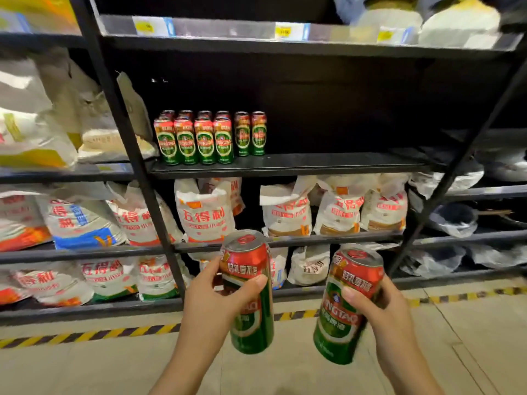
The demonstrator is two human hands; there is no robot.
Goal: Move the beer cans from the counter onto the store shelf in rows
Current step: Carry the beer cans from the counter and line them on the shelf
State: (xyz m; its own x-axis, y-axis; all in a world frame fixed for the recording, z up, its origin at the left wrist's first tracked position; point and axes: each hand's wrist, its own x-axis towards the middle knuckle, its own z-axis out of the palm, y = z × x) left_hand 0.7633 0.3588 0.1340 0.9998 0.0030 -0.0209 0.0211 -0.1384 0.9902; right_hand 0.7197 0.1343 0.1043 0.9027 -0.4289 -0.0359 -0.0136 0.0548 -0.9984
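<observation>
Left hand (211,297) gripping one beer can (249,292), right hand (382,312) gripping another can (346,306). Both held upright-ish facing shelf (285,165), rows of cans (209,138) already there.

Head camera looks forward and down, seemingly near the store shelf (285,163).

— What's in front of me?

— A black metal shelving unit (134,155) with slanted uprights, its upper boards carrying yellow price tags (145,26).

— And below?

— White sacks with red lettering (204,212) crowd the lower shelves. Pale concrete floor (85,372) under me, a yellow-and-black hazard stripe (94,334) running along the shelf's foot.
</observation>
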